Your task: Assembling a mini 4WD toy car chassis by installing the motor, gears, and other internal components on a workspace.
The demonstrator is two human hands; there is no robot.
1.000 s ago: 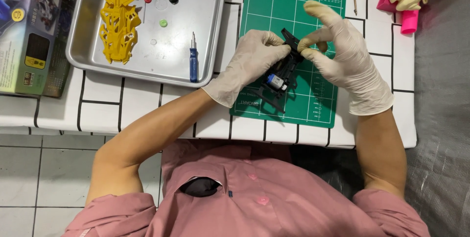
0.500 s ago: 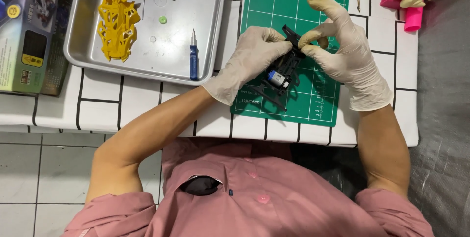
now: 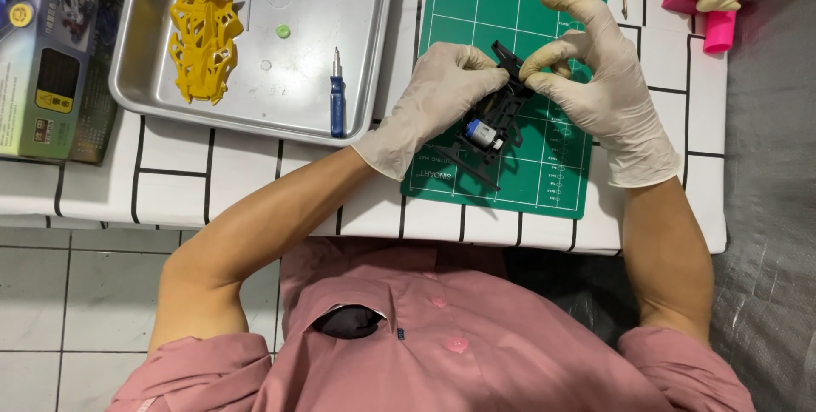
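Now the left hand (image 3: 442,97) grips the black toy car frame (image 3: 493,119) while the right hand (image 3: 599,80) pinches its top end between thumb and forefinger, best kept steady over the green mat (image 3: 561,182).

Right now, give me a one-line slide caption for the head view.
Gloved left hand and right hand hold a black toy car chassis over a green cutting mat, beside a metal tray.

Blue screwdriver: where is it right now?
Head view: the blue screwdriver lies in the metal tray, near its right edge, just left of the left hand.
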